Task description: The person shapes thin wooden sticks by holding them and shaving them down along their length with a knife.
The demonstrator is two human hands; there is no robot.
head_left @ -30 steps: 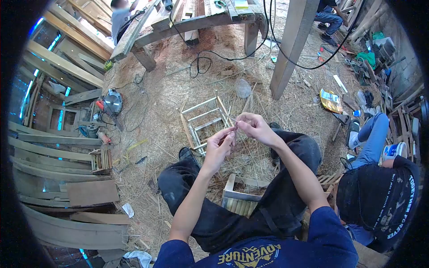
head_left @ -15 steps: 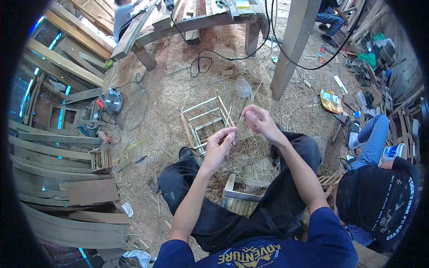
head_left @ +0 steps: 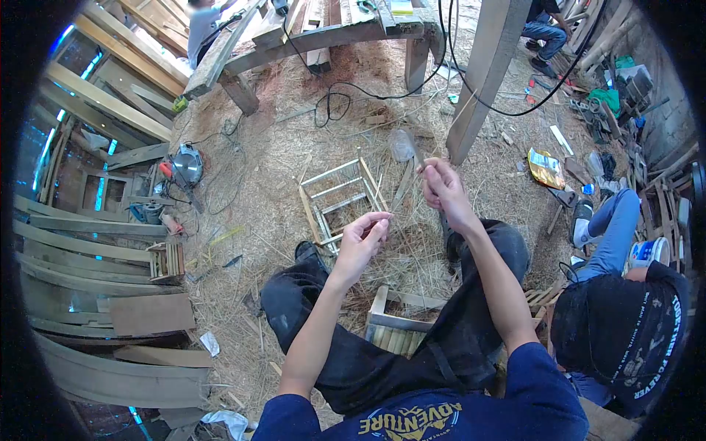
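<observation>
My left hand (head_left: 365, 239) is closed in a pinch on a thin pale strip (head_left: 379, 197) that looks like split bamboo or cane. To its right and a little higher, my right hand (head_left: 445, 195) is closed round a knife, its narrow grey blade (head_left: 417, 152) pointing up and away from me. The two hands are apart. Beyond the left hand, a small wooden frame (head_left: 338, 192) with thin crossbars lies on the floor. Between my legs stands another small wooden piece with slats (head_left: 397, 338), partly hidden by my trousers.
Straw-like shavings cover the floor (head_left: 257, 184). A circular saw (head_left: 187, 165) lies at left, near stacked boards (head_left: 151, 312). Ahead are a workbench (head_left: 323, 37), a wooden post (head_left: 485, 70) and a black cable (head_left: 507, 112). A person in black (head_left: 618, 331) sits close at my right.
My right hand has moved up and to the right, away from my left hand, and the blade now shows. My left hand stays nearly where it was.
</observation>
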